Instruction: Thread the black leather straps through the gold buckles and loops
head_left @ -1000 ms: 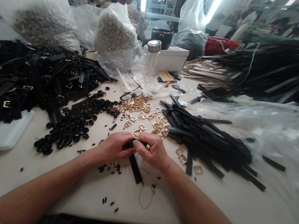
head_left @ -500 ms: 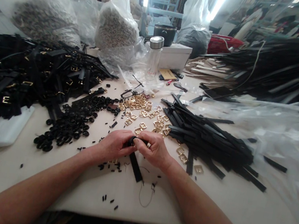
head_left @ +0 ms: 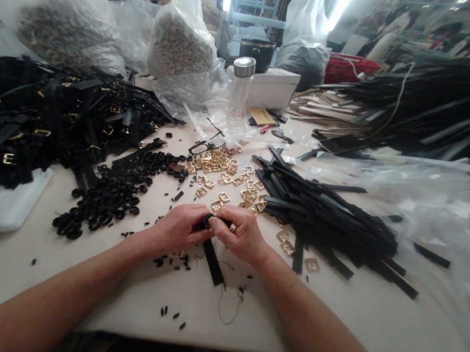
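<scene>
Both hands meet at the middle of the table over a black strap (head_left: 213,264). My left hand (head_left: 180,225) is closed on the strap's upper part, and my right hand (head_left: 241,233) pinches it from the other side, thumb across the top. The fingers hide most of what lies between them. The strap's flat tail slants down toward me. Just beyond the hands lie gold buckles (head_left: 224,196) in a loose pile. To the left spreads a heap of small black loops (head_left: 106,199), and to the right a bundle of black straps (head_left: 325,217).
Straps with buckles fitted (head_left: 52,117) are piled at the left, near a white block (head_left: 13,201). Behind stand a glass bottle (head_left: 240,93), a white box (head_left: 276,89) and plastic bags (head_left: 183,42). Clear plastic sheeting (head_left: 442,209) covers the right side. Small black bits dot the front.
The hands and the strap stay almost exactly where they were, still gripping. The whole view has shifted very slightly.
</scene>
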The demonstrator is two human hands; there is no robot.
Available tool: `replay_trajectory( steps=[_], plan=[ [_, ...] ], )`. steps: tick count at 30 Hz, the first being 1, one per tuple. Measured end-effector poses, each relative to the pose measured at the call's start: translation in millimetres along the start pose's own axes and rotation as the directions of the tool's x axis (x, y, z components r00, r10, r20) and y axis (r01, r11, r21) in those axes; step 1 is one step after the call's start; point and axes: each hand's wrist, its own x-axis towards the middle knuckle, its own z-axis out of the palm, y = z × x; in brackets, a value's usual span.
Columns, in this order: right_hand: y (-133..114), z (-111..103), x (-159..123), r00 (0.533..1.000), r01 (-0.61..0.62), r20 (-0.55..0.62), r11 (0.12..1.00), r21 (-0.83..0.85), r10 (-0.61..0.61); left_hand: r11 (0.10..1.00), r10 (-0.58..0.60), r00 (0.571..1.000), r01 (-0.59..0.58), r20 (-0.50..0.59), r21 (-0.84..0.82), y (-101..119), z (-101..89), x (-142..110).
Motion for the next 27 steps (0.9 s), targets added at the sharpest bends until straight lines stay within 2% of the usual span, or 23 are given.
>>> replay_trajectory(
  steps=[20, 27],
  plan=[
    [1.2, 1.5, -0.3, 1.000, 0.001, 0.004, 1.000, -0.008, -0.001, 1.000, -0.003, 1.000, 0.003, 0.010, -0.002, -3.0, 1.2, -1.4],
    [-3.4, 0.7, 0.2, 0.995, 0.104, 0.008, 0.992, -0.069, -0.104, 1.000, 0.020, 1.000, -0.020, 0.017, -0.012, -4.8, 1.7, -1.8]
  ],
)
